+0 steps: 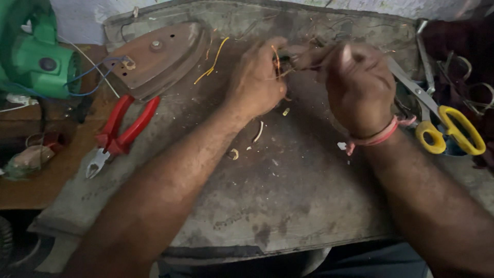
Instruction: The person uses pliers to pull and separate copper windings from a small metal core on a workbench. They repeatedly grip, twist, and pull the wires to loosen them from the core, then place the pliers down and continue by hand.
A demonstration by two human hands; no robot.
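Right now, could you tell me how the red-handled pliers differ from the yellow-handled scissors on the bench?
The red-handled pliers lie left of the left hand, jaws toward the person; the yellow-handled scissors lie right of the right hand, blades pointing away. The pliers have straight padded grips, the scissors looped ones. The pliers' jaws are short and blunt, the scissors' blades long and thin. Neither is being held.

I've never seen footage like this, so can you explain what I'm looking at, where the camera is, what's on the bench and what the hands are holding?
One picture, from a camera worn on a person's head, looking down at their own bare hands. The left hand and right hand pinch thin orange and dark wires between them above a worn grey work mat. On it lie a rusty brown iron soleplate and red-handled pliers; yellow-handled scissors lie to the right, a green machine at the far left.
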